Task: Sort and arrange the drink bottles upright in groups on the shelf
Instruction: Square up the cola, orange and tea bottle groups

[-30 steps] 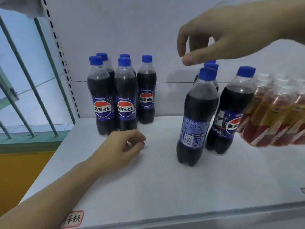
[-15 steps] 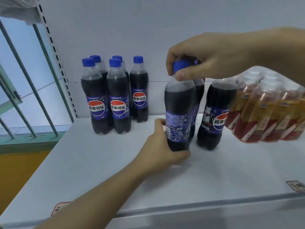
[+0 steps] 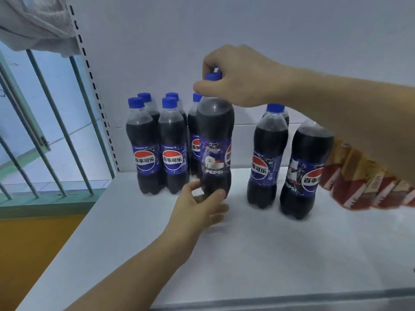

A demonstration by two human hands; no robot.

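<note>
Cola bottle (image 3: 215, 144) has slid left, now beside the 5-bottle group (image 3: 161, 144); right hand (image 3: 238, 79) pinches its cap, left hand (image 3: 199, 205) cups its base, grouping nearly done.

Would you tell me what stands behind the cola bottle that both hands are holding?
Behind the held bottle one cola bottle of the left group shows, partly covered, then the shelf's back panel. Anything directly behind is hidden.
</note>
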